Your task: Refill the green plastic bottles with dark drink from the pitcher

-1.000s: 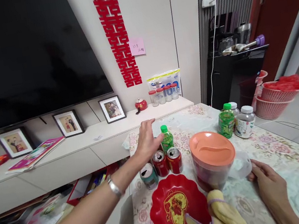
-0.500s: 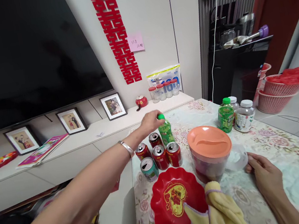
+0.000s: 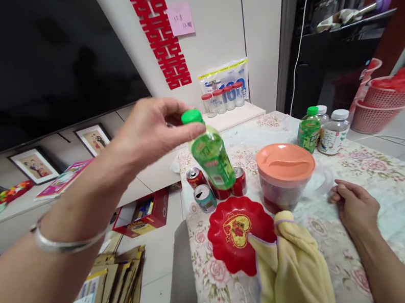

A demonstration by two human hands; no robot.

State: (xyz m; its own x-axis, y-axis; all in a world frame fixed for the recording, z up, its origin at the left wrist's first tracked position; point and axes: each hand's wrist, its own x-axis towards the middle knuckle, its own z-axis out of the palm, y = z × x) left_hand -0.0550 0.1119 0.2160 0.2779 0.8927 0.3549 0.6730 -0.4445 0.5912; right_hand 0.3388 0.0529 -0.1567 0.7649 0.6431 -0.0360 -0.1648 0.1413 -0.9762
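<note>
My left hand (image 3: 155, 128) grips a green bottle (image 3: 213, 160) by its neck, just below the green cap. Slightly tilted, the bottle hangs in the air in front of several drink cans, among them a teal can (image 3: 205, 198) and a red can (image 3: 195, 177). My right hand (image 3: 357, 206) rests on the table with curled fingers at the edge of a clear plastic lid (image 3: 318, 181); whether they pinch it is unclear. Between the hands stands a tub with an orange lid (image 3: 285, 161). Nearer me are a red scalloped plate (image 3: 224, 246) and a yellow cloth (image 3: 300, 269).
Another green bottle (image 3: 308, 132) and white-capped jars (image 3: 335, 134) stand at the table's right back. Red-lidded glass jars (image 3: 220, 103) line the cabinet. Pink baskets (image 3: 382, 108) are beyond the table; a red box (image 3: 143, 215) and flattened cardboard (image 3: 113, 290) lie at floor level left.
My left hand has lifted the green bottle from behind the cans and brought it closer and leftward. My right hand stays by the clear lid. The camera view has shifted.
</note>
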